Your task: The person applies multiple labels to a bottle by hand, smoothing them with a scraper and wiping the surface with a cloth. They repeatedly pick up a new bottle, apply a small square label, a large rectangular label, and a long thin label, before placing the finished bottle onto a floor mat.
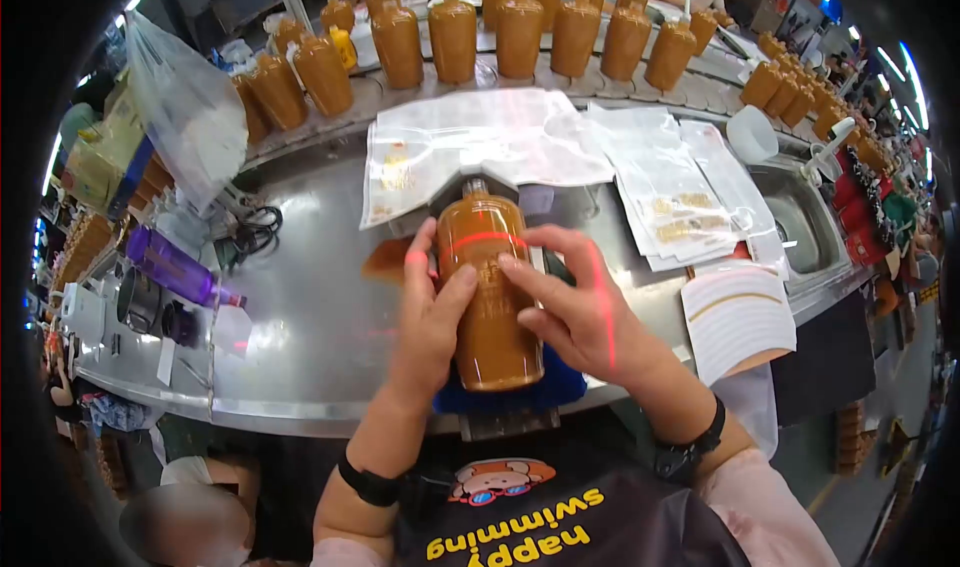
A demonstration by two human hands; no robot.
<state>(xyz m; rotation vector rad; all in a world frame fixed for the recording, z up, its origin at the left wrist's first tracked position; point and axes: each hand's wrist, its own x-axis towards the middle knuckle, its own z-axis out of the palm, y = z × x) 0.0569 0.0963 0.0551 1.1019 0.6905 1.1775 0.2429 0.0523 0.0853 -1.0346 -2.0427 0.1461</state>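
Both hands on one glossy amber-brown ceramic bottle (489,297), lying flat on the stainless steel bench (310,317), long axis running straight away from the wearer, neck and cap at the far end, base near the body. Left hand (430,312) clamps the left flank, thumb laid across the top of the bottle; right hand (570,302) clamps the right flank, fingers (520,267) spread over the shoulder. So neither hand is empty: both sets of fingers are pressed onto the bottle from opposite sides, the bottle sitting directly between them. Hands about equally near; right reaches slightly further up toward the neck. Red laser line (485,239) crosses the bottle just beyond the fingertips and runs down the right hand. Base rests on a blue pad (560,392) at the bench edge, under the palms. Beyond the fingers: clear plastic bags with gold print (660,182), a loose clear sheet (470,137), then a row of identical amber bottles (520,32) standing upright on a conveyor. Left of the left hand, well apart: a purple bottle (170,265) and black scissors (258,229). Right of the right hand: a stack of white labels (735,312) and a steel sink (800,227). Hidden: the fixture under the bottle, the cap detail, any label on the face below the fingers. Fisheye edges are dark and cut off.
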